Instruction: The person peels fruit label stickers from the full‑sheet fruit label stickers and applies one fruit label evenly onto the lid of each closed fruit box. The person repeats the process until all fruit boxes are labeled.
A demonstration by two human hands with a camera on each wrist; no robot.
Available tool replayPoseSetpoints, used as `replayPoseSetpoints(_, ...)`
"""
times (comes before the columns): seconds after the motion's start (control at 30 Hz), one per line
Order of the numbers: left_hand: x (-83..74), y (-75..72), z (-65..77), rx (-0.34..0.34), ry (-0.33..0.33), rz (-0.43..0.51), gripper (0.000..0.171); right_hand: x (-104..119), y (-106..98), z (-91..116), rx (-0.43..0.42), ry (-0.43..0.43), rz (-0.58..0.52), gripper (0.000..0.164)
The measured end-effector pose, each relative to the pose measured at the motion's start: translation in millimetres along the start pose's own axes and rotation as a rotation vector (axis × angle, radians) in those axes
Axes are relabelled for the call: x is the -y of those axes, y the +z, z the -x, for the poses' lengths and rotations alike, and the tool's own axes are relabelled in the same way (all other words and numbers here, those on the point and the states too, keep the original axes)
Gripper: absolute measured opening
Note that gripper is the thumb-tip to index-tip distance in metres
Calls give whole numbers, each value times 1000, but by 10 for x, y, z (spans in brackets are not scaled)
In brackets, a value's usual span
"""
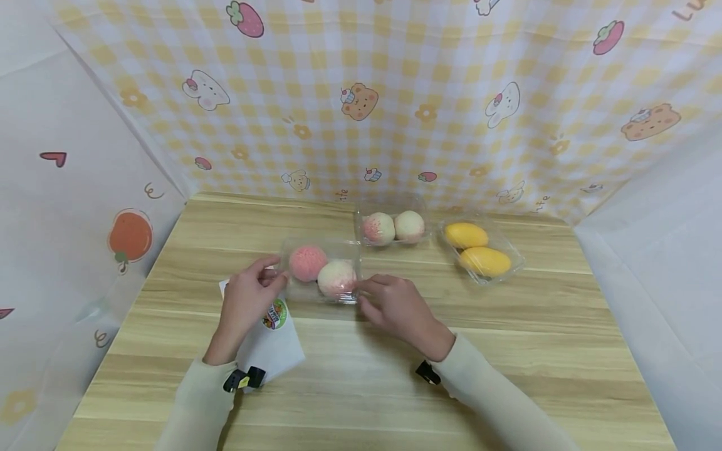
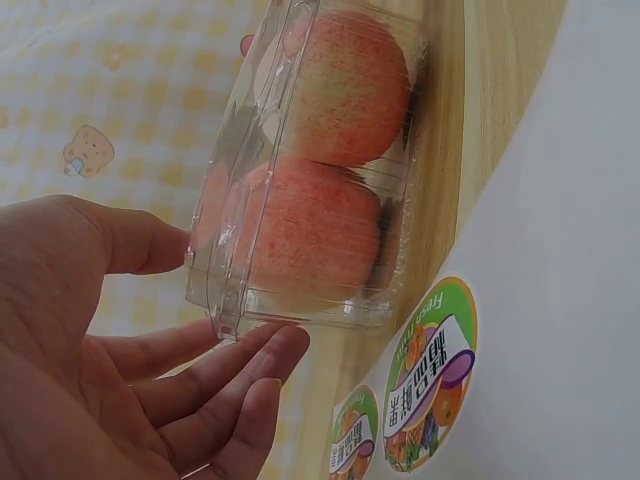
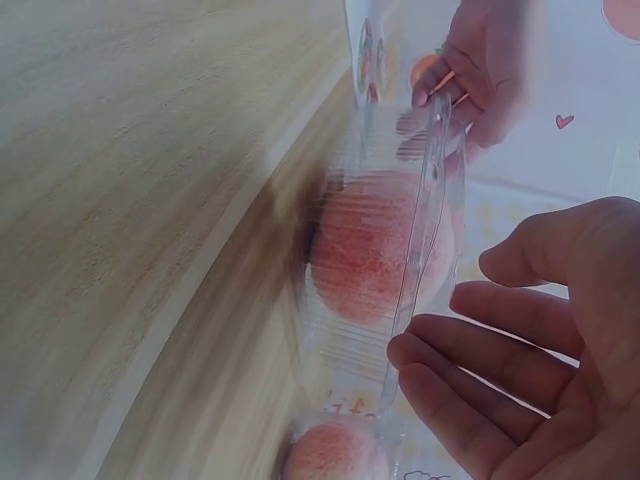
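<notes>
A clear plastic clamshell box (image 1: 321,296) lies on the table with two peaches in it, one pink (image 1: 308,263) and one cream with a pink blush (image 1: 336,279). At its left end, my left hand (image 1: 248,294) pinches the corner between thumb and fingers. My right hand (image 1: 399,308) is at the opposite end, fingers loosely extended and fingertips right at the rim; its thumb stands apart from the box in the right wrist view. Under my left forearm lies a white sheet (image 1: 273,351) bearing round fruit stickers (image 2: 432,375).
Behind, a second clear box (image 1: 389,203) holds two pale peaches (image 1: 379,228). To the right, another clear box (image 1: 513,266) contains two yellow mangoes (image 1: 485,261). A checked curtain (image 1: 316,125) hangs along the table's back edge, with white cloth (image 1: 68,238) at the sides.
</notes>
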State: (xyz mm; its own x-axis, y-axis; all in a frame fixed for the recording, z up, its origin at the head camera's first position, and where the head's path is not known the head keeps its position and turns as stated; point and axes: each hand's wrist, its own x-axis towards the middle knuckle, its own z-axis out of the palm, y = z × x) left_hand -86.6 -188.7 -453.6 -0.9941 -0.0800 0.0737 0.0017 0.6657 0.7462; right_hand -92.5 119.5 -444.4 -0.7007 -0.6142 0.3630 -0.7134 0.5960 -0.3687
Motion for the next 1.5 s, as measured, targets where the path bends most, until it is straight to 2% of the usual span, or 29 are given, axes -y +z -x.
replayPoseSetpoints(0.27, -42, -8, 66, 46, -7, -13, 44, -29, -31, 95, -43, -9, -27, 17)
replayPoseSetpoints(0.43, -88, 14, 100, 69, -26, -7, 45, -65, -43, 153, -81, 15, -70, 14)
replayPoseSetpoints(0.7, -103, 94, 124, 100, 34, -16, 44, -192, -59, 276, -154, 40, -188, 12)
replayPoseSetpoints(0.8, -112, 132, 132, 122, 51, 7, 44, -235, -81, 325, -150, 86, -223, 12)
replayPoseSetpoints(1.07, -158, 264, 136, 165, 122, 30, 46, -364, -148, 448, -126, 289, -335, 16)
replayPoseSetpoints(1.33, -233, 395, 143, 192, 189, 18, 37, -504, -174, 588, -195, 370, -319, 18)
replayPoseSetpoints(1.5, -289, 447, 150, 189, 221, 7, 37, -567, -188, 673, -192, 439, -342, 14)
